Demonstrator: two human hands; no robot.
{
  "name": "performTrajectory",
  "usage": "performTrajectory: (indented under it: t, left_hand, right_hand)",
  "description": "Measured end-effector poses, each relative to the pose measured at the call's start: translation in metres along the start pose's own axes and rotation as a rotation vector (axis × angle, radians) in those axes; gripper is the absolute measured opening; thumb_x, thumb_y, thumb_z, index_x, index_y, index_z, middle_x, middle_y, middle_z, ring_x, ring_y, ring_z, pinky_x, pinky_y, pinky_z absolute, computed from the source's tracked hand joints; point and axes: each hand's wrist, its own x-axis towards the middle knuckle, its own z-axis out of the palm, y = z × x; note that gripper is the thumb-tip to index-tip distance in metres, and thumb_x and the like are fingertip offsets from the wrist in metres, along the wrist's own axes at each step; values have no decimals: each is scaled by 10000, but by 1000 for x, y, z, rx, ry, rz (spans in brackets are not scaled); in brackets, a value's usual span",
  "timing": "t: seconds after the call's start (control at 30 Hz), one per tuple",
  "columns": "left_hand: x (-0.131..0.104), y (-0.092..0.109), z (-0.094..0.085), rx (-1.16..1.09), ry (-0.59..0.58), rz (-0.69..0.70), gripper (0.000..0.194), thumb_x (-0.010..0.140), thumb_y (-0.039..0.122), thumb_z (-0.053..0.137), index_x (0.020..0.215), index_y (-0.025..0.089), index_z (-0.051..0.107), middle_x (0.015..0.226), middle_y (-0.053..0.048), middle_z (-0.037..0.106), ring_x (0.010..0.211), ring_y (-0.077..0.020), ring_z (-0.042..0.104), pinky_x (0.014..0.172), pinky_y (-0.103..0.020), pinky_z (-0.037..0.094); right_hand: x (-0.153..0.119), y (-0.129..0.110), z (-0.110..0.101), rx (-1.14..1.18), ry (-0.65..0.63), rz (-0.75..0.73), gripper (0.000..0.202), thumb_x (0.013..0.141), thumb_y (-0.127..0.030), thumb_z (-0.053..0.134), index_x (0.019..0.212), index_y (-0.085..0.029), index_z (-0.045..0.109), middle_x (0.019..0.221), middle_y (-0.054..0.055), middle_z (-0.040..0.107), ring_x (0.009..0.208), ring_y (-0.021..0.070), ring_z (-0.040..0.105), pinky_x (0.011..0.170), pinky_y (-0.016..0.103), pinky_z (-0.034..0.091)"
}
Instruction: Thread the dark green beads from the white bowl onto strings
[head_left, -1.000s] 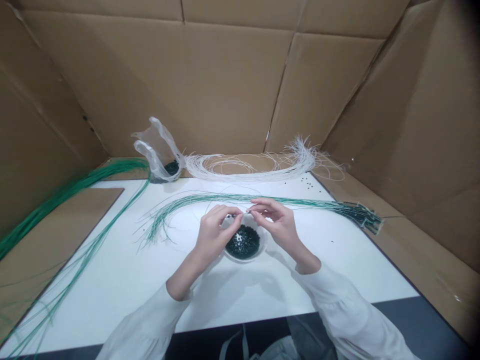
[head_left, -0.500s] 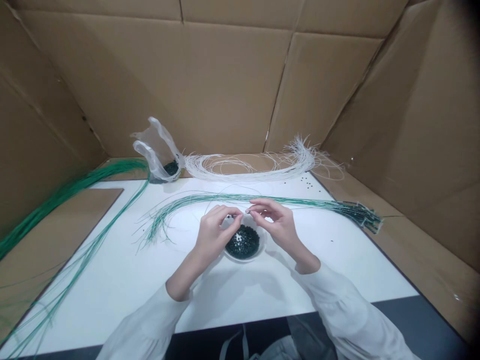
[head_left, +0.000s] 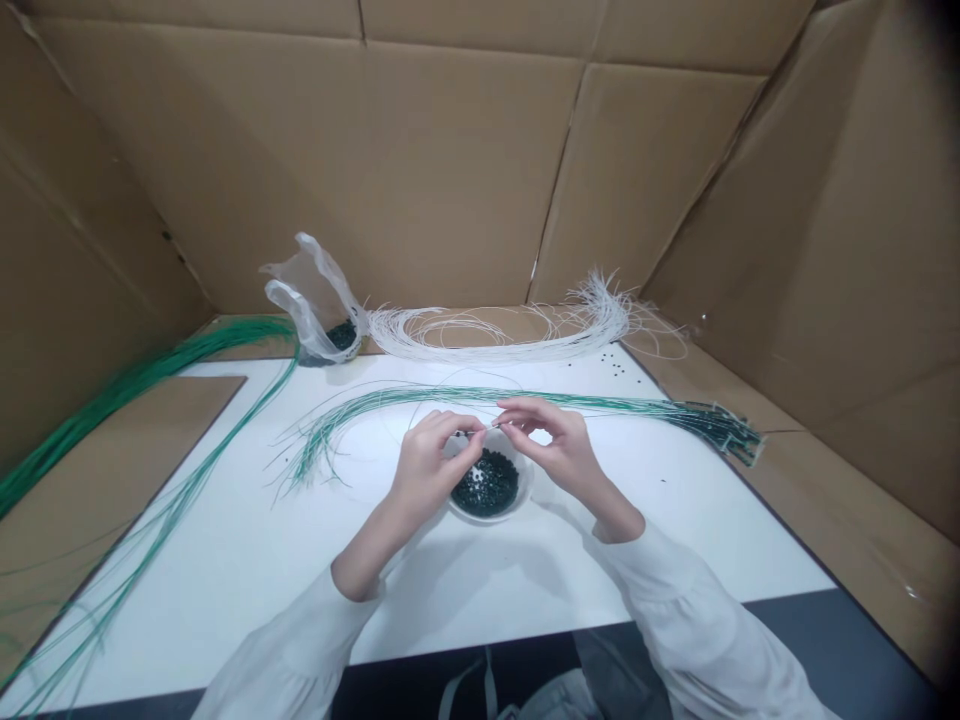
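Over a white bowl (head_left: 528, 490) my two hands meet, fingertips almost touching. My left hand (head_left: 427, 455) is closed in a pinch on a thin wire (head_left: 489, 428), and small dark beads show at its thumb and forefinger. From the other side, my right hand (head_left: 559, 445) pinches the end of the same wire, its other fingers loosely curled. The wire is too fine to follow clearly. Inside the bowl lie many tiny dark green beads (head_left: 491, 485).
Behind my hands stretches a bundle of green wires (head_left: 480, 395) with dark clustered ends (head_left: 724, 430). A plastic bag (head_left: 315, 310) of dark beads and coiled white strands (head_left: 495, 345) stand farther back. More green wires (head_left: 150, 385) lie left. Cardboard walls (head_left: 465, 170) enclose the white table (head_left: 637, 560).
My right hand has shifted very slightly, its fingertips still at the wire. My left hand keeps its pinch in nearly the same place.
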Motion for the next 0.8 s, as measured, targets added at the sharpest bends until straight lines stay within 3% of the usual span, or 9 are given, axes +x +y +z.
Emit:
performTrajectory:
  t: [0.17,0.3,0.43,0.6,0.8]
  left_hand:
    - [0,0,2,-1,-7,3,104,789,225,527,800,187,623,757,-5,633,718,-123,532,685,-240,394]
    - [-1,-1,3,-16,-6,-4,109,788,228,526,800,190,627,756,-5,634,713,-120,528,662,-233,392]
    - [-1,1,3,-38,11,-50,124,759,211,540,856,186,613,783,-5,625,603,-96,468,584,-218,379]
    - [0,3,3,-80,45,-87,310,697,80,473,982,186,533,868,-13,560,590,-85,418,577,-212,373]
    - [-2,-1,4,-233,52,-147,216,813,127,347,991,181,456,944,-44,510,663,-98,454,643,-230,386]
  right_hand:
    - [0,-1,-1,-51,-76,-59,228,796,-176,533,1020,-195,568,842,29,664,712,132,624,576,226,492]
    - [0,-2,2,-58,-60,-58,217,790,-168,539,1002,-196,576,839,27,665,700,129,622,590,232,495]
    - [0,-1,4,8,-14,0,206,775,-172,568,979,-193,589,856,32,661,729,137,630,614,237,499]
    - [1,1,3,81,58,99,206,752,-193,603,958,-194,603,809,29,662,743,149,627,615,240,496]
    - [2,6,3,190,72,197,227,737,-245,624,954,-178,608,789,41,651,713,149,610,558,230,489]
